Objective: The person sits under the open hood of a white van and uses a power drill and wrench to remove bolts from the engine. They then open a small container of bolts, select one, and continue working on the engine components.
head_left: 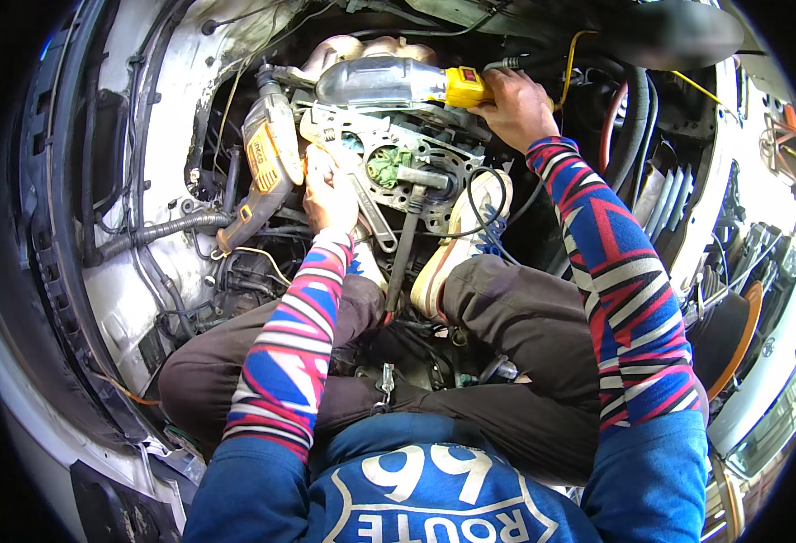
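Observation:
My left hand (327,197) is closed between an orange-and-grey power drill (270,156) and a silver adjustable wrench (371,210). Its fingertips are partly hidden, so what they grip is unclear. My right hand (517,110) is wrapped round the yellow end of a clear, rounded tool with a red switch (371,81), perhaps a work lamp. That tool lies crosswise above an engine block (434,154) with round cylinder openings. Green cloth or paper (385,166) fills one opening. A hammer (423,177) rests with its head on the block and its dark handle toward me.
I sit with crossed legs inside the engine bay, one shoe (470,231) beside the block. A black cable (497,217) loops near it. Hoses (635,118) run at the right, a corrugated hose (167,226) at the left. White body panels (163,118) border the bay.

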Tool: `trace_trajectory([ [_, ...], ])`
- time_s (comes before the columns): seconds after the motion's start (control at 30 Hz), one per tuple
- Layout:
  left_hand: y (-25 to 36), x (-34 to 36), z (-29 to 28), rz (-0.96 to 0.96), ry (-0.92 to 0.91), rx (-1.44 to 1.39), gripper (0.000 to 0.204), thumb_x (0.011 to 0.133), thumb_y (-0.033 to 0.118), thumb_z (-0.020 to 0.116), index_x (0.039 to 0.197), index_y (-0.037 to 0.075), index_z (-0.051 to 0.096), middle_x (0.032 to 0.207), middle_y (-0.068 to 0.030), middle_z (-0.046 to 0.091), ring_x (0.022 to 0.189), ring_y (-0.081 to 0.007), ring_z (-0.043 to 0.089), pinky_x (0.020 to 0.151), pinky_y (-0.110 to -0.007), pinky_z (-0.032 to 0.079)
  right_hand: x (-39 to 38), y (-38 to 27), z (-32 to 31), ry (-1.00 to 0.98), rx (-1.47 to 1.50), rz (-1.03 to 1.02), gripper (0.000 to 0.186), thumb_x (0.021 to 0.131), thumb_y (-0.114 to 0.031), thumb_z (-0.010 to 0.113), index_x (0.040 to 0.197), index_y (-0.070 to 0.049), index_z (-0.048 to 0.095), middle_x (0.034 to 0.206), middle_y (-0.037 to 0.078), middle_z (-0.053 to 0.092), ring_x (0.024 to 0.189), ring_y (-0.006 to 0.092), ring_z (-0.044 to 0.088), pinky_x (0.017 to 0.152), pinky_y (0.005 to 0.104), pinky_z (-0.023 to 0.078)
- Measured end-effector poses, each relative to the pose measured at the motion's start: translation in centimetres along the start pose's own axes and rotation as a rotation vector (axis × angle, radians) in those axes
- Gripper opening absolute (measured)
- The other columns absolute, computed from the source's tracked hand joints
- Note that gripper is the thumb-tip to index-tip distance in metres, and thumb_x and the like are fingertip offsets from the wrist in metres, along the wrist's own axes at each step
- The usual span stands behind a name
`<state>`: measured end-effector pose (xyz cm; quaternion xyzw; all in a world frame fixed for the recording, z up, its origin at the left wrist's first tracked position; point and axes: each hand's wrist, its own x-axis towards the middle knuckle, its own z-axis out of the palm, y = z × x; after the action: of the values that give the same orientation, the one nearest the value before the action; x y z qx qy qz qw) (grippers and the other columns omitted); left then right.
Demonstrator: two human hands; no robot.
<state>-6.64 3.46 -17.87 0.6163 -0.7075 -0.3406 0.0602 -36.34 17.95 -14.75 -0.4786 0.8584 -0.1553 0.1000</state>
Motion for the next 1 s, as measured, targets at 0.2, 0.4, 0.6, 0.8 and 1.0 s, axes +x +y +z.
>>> trace_trajectory([
  [0.2,1.8,2.3,-1.0,0.188,-0.261,-0.137,0.03,0.094,0.025,0.065,0.114,0.003,0.065,0.088,-0.0169,0.068,0.079,-0.0365,0.069,0.077,-0.043,0.057,0.2,-0.1,0.9,-0.083,-0.004,0.048,0.042,0.081,-0.036,0.082,0.111,-0.008,0.071,0.109,0.014,0.071,0.106,0.0356,0.069,0.094,0.0487,0.053],
  [0.4,3.1,6.0,0.8,0.554,-0.189,0.316,0.023,0.092,0.018,0.061,0.101,0.003,0.074,0.099,-0.0165,0.075,0.094,-0.0319,0.07,0.085,-0.04,0.054,0.0,0.0,1.7,-0.13,0.11,0.104,0.042,0.085,-0.037,0.081,0.108,-0.004,0.07,0.101,0.019,0.074,0.098,0.0368,0.071,0.089,0.0454,0.057],
  [0.6,4.4,7.0,1.7,0.846,-0.248,0.589,0.018,0.09,0.016,0.063,0.097,0.006,0.075,0.096,-0.0158,0.074,0.096,-0.0365,0.068,0.092,-0.046,0.05,0.3,0.3,2.0,-0.169,0.166,0.157,0.042,0.083,-0.037,0.082,0.108,-0.005,0.071,0.103,0.017,0.075,0.1,0.0353,0.071,0.09,0.0456,0.056],
  [0.8,4.7,6.7,2.6,0.878,-0.17,0.615,0.021,0.089,0.02,0.068,0.101,0.004,0.073,0.095,-0.0185,0.072,0.096,-0.0386,0.068,0.09,-0.049,0.05,0.5,0.1,2.2,-0.228,0.179,0.217,0.049,0.081,-0.043,0.083,0.111,-0.006,0.071,0.105,0.016,0.075,0.103,0.0347,0.072,0.093,0.0449,0.056],
  [1.0,5.0,5.2,1.8,0.685,-0.207,0.431,0.022,0.092,0.021,0.066,0.105,0.004,0.068,0.094,-0.0189,0.072,0.088,-0.0372,0.07,0.082,-0.046,0.055,0.5,0.0,2.0,-0.251,0.157,0.227,0.05,0.083,-0.044,0.081,0.115,-0.007,0.071,0.107,0.017,0.075,0.104,0.0342,0.072,0.094,0.0442,0.056],
])
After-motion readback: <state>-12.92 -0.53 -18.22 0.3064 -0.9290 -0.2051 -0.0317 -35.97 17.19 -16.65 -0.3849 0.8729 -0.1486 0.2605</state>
